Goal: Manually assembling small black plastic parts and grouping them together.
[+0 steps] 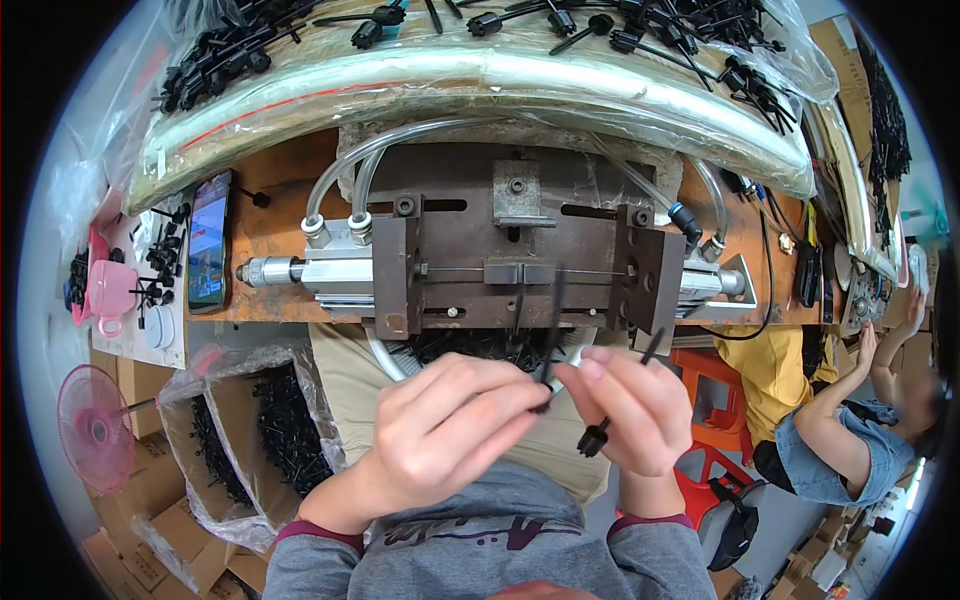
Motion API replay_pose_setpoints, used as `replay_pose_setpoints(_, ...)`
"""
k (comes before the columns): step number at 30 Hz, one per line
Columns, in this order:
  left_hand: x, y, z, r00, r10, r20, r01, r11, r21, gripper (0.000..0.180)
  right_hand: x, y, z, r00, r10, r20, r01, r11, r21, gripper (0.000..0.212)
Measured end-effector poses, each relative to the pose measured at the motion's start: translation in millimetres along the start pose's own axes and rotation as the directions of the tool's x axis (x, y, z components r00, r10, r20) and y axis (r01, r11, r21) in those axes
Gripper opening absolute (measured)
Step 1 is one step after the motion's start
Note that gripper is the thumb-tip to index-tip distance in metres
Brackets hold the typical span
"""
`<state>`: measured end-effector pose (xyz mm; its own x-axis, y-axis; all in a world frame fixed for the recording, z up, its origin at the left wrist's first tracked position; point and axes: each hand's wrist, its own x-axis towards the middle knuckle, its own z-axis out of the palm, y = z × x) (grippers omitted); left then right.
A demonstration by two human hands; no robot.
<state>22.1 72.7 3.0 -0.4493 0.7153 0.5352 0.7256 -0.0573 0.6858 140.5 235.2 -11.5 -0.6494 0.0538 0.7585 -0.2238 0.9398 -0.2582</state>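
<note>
Wears a grey sweatshirt (pixel 470 550) with maroon cuffs, seated close to the bench. Holds a blurred black rod (pixel 552 350) in the left hand (pixel 440 425), with fingers clamped together on its lower end; too smeared to make out in detail. Pinches a black capped rod (pixel 593 438) in the right hand (pixel 640 405), with thumb and fingers closed on the slim shaft; tilted, dark all over, with a ribbed cap at the lower end and a thin upper end leaning right past the knuckles. Just beyond, under the worktop edge, a white-rimmed basin (pixel 388 358) with more black pieces. To the left, a plastic-lined carton (pixel 290 430) of similar pieces, near a pink fan (pixel 95 428); to the right, an orange stool (pixel 720 430) and another person in blue denim (pixel 850 440). Ahead, a scuffed orange-brown worktop (pixel 265 230), bearing a dark steel fixture (pixel 460 220) between silvery cylinders (pixel 338 275) with clear hoses (pixel 340 180), and a phone (pixel 209 240) at left. Farther back, a pale plastic-wrapped bar (pixel 480 85) curving across, and behind it scattered black capped pieces (pixel 365 30).
</note>
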Motion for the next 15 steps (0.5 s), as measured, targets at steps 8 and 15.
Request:
replay_pose_setpoints(8,3.3,-9.8,8.0,0.983,-0.021,0.182,-0.065,0.886,0.459,0.024,-0.6,-2.4,-4.5,0.983,0.181,0.024,-0.176,0.899,0.401,0.064)
replay_pose_setpoints(15,15.1,-5.8,1.9,0.969,-0.044,0.241,-0.089,0.852,0.515,0.027,-5.7,-3.1,-2.6,0.986,0.165,0.038,-0.169,0.960,0.224,0.049)
